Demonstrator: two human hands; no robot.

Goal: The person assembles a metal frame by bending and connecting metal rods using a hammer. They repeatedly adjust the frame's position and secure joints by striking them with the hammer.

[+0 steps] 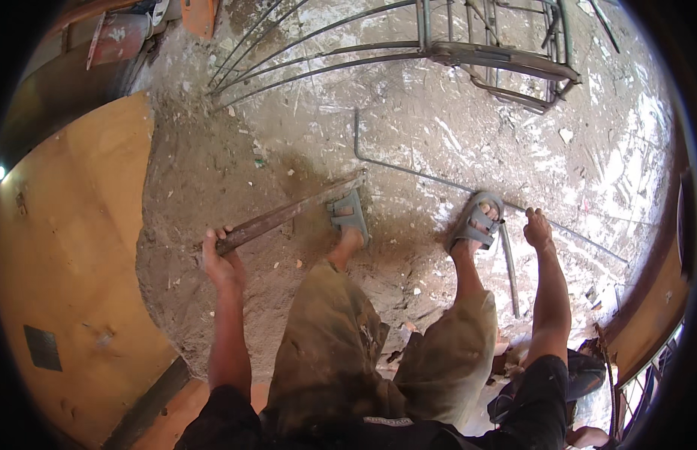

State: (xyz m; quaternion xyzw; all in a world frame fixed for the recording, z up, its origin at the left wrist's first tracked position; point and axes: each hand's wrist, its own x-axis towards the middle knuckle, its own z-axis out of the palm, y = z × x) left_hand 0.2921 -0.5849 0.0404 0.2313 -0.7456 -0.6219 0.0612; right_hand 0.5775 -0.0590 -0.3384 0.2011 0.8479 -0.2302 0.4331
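Observation:
My left hand (223, 259) grips the near end of a long brown bar (277, 214), flat-sided and worn. Its far end reaches the floor beside my left sandal (347, 216). My right hand (539, 229) is closed on a thin metal rod (419, 173), to the right of my right sandal (476, 217). That sandal stands on the rod, or right against it. The rod is bent sharply at its far left and runs on past my right hand toward the right. Palm and finger details of my right hand are partly hidden.
A welded metal frame (506, 56) with long curved bars lies at the far side. A short pipe (509, 270) rests near my right foot. On the left is a large yellow-orange panel (78, 247); a stained reddish container (117, 37) stands at far left. Dirt and white paint mark the floor.

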